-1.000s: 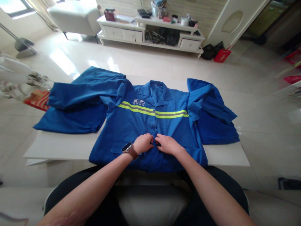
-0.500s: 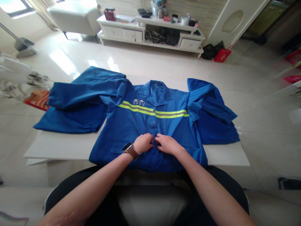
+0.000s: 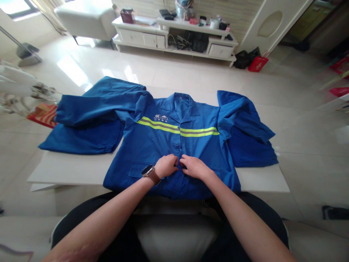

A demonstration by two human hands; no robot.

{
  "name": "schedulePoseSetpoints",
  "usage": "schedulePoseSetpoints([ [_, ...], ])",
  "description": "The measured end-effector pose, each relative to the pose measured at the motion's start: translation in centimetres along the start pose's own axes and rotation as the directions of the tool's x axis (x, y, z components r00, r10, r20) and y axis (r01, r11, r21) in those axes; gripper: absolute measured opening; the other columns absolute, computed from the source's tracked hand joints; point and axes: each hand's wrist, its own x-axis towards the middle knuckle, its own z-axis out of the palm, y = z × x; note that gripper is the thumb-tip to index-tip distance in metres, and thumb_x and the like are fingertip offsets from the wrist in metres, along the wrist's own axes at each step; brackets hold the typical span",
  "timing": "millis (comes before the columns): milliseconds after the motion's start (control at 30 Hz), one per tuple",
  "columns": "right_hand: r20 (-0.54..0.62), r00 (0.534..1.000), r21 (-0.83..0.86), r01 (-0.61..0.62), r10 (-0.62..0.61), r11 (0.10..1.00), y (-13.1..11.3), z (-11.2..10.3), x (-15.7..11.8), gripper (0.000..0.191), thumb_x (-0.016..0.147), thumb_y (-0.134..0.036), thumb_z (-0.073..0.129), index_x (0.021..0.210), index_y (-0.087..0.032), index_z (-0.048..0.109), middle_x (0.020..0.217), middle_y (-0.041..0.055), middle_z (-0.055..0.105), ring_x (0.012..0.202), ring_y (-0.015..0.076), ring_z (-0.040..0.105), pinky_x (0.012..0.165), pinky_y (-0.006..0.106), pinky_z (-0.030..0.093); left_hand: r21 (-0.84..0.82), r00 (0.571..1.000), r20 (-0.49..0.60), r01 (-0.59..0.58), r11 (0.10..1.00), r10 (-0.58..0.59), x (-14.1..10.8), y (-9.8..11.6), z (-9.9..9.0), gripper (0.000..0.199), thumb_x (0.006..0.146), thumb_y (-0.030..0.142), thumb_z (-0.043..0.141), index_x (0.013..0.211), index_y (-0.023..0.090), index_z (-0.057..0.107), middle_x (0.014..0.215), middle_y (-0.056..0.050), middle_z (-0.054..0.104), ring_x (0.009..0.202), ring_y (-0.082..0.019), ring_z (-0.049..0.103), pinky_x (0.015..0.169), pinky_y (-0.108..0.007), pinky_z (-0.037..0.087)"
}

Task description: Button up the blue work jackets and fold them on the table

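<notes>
My bare left hand [image 3: 165, 166] and bare right hand [image 3: 194, 166] nearly meet, fingers [image 3: 172, 158] curled, my bare forearms [image 3: 116, 214] slanting inward.

I sit in a home, in what appears to be a living room. Indicators: a long, low white cabinet [image 3: 131, 36] with drawers stands along the patterned wall [image 3: 231, 12]. Its top carries a dark red box [image 3: 127, 16], a white jar [image 3: 214, 24] and assorted small items. To the cabinet's left, from my position, stands a padded chair [image 3: 87, 20], near a curtain [image 3: 48, 15] and window [image 3: 18, 7]. Glossy pale tiles [image 3: 171, 74] cover the floor; a dustpan [image 3: 27, 52] rests at far left.
</notes>
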Motion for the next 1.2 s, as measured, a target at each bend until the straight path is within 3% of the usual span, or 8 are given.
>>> schedulePoseSetpoints([
  [1200, 0.006, 1.000, 0.011, -0.007, 0.007, 1.000, -0.10, 0.05, 0.05, 0.011, 0.092, -0.023, 0.063, 0.102, -0.020, 0.065, 0.114, 0.0073, 0.065, 0.096, 0.0194, 0.066, 0.077, 0.028, 0.045, 0.006, 1.000, 0.027, -0.005, 1.000, 0.005, -0.12, 0.15, -0.12, 0.010, 0.088, 0.028, 0.069, 0.095, 0.020, 0.069, 0.107, -0.007, 0.071, 0.095, -0.023, 0.070, 0.082, -0.030, 0.050],
])
